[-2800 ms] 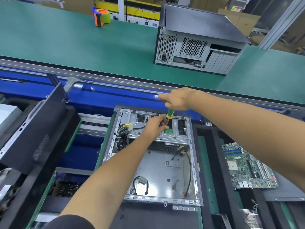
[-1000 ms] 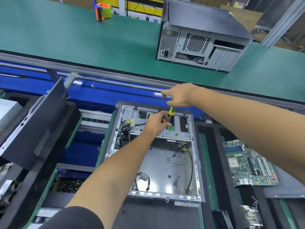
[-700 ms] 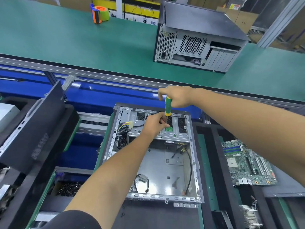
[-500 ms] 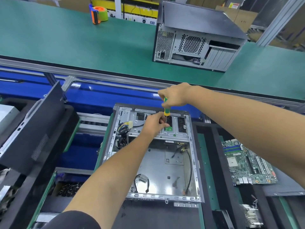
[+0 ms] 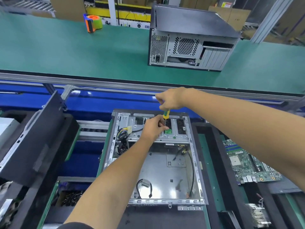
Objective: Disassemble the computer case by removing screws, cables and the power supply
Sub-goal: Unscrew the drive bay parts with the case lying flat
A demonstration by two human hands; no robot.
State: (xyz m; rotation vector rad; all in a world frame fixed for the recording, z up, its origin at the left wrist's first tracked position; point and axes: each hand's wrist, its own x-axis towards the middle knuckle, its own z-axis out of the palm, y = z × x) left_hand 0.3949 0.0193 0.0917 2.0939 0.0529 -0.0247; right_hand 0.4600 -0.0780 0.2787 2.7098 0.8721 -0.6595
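Computer case [image 5: 153, 164] lies open on its side in the near middle of the workstation, on a green-edged tray between black foam-lined bins, its floor bare but for a few loose cables [image 5: 191, 172]. At its far end sits a steel drive cage [image 5: 158, 129], with a cable bundle [image 5: 123, 134] on the left. The right hand [image 5: 170, 99] has its grip clamped on the top of a yellow-and-green screwdriver [image 5: 165, 114], held nearly upright over the cage; the left hand [image 5: 154, 128] has its fingers pinched round the shaft low down, steadying the tip, which is hidden behind them.

Judging by the thin sheet metal, the case should be stiff and fairly light now that it is gutted, with sharp stamped edges; the folded side rails look the safest hold. The screw would be tiny and easily dropped, the cables limp.

A motherboard [image 5: 247, 164] lies to the right, a second case [image 5: 189, 45] stands on the far green counter [image 5: 66, 52] and a tape dispenser [image 5: 93, 23] on its far left. No brand or writing is legible; a small label under the cage is too blurred to read.
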